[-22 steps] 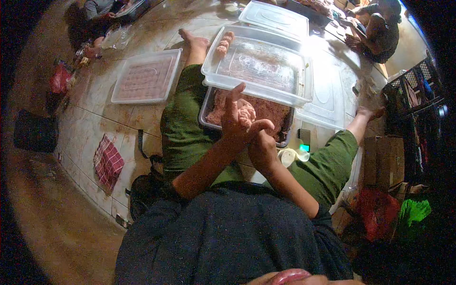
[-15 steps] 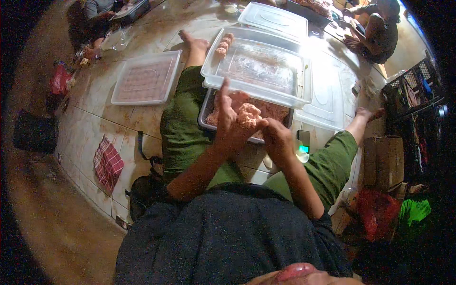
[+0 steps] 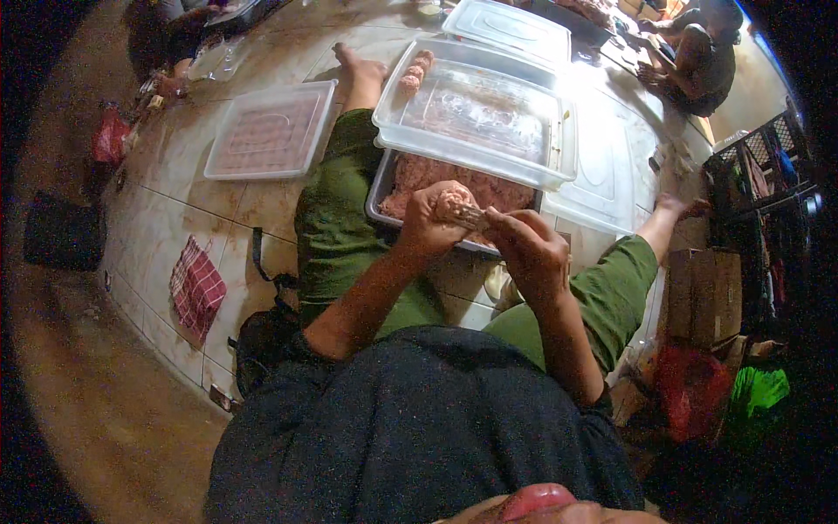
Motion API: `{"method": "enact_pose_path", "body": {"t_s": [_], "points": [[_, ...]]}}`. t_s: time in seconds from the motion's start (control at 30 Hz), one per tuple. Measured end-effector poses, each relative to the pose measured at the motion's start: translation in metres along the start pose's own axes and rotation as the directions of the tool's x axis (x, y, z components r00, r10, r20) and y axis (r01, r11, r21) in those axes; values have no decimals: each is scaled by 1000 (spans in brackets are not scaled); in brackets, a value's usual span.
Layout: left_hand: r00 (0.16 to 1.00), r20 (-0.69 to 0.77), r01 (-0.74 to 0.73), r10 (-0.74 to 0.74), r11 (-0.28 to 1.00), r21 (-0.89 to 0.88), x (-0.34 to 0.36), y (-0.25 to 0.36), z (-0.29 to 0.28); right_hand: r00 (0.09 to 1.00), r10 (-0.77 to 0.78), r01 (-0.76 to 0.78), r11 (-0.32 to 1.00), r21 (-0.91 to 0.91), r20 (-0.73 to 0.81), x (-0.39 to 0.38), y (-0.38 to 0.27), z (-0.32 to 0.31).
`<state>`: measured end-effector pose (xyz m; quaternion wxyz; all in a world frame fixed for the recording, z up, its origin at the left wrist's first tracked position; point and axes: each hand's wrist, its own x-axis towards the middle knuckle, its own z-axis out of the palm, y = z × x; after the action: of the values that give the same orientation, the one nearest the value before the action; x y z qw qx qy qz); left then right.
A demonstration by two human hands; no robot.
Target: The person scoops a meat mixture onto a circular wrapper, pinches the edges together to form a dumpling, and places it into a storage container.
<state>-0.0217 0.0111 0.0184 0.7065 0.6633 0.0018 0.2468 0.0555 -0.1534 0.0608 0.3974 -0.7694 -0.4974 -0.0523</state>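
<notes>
My left hand [image 3: 428, 227] is curled around a lump of pink ground mixture [image 3: 455, 198]. My right hand [image 3: 534, 249] pinches a small utensil [image 3: 473, 220], perhaps a spoon or fork, whose end touches the lump. Both hands are over a dark-rimmed tray [image 3: 375, 203] of the same pink mixture [image 3: 471, 170]. Just beyond sits a clear plastic container [image 3: 559, 179], with a short row of shaped pink pieces [image 3: 415, 74] at its left side.
A lidded tray [image 3: 266, 131] and a checked cloth [image 3: 196, 284] lie left on the tiled floor; translucent lids [image 3: 602, 205] lie right and behind. Co-workers [image 3: 698, 61] [image 3: 161, 35] sit top right and left. A cardboard box [image 3: 703, 297] and dark crates [image 3: 759, 192] stand right.
My left hand's raised finger has folded down around the lump. My right hand has moved up and rightward, and the utensil now shows at the lump.
</notes>
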Motion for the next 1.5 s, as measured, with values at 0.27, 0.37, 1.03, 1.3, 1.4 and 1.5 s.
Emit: {"method": "enact_pose_path", "body": {"t_s": [0.27, 0.37, 1.03, 1.3, 1.4, 1.5], "points": [[982, -28, -153, 187, 877, 456, 3, -1, -5, 991, 85, -75, 992, -106, 102, 10, -10, -36], [984, 20, -160, 175, 846, 508, 4, 1, -3, 988, 112, -98, 987, -130, 105, 14, -9, -41], [981, 149, -191, 125, 777, 600, 3, -55, -10, 916, 348, -319, 934, 163, -200, -1, 58, -27], [999, -50, 21, 5, 860, 510, -3, -31, -3, 923, 235, -133, 938, -320, 305, -78, 105, -16], [943, 104, -316, 317, 748, 584, 3, -22, -6, 864, 338, -123, 861, -494, 374, -66, 81, -50], [989, 57, 118, -137, 959, 256, 8, -25, -11, 898, 355, -187, 843, -505, 260, -44, 62, -65]]}}
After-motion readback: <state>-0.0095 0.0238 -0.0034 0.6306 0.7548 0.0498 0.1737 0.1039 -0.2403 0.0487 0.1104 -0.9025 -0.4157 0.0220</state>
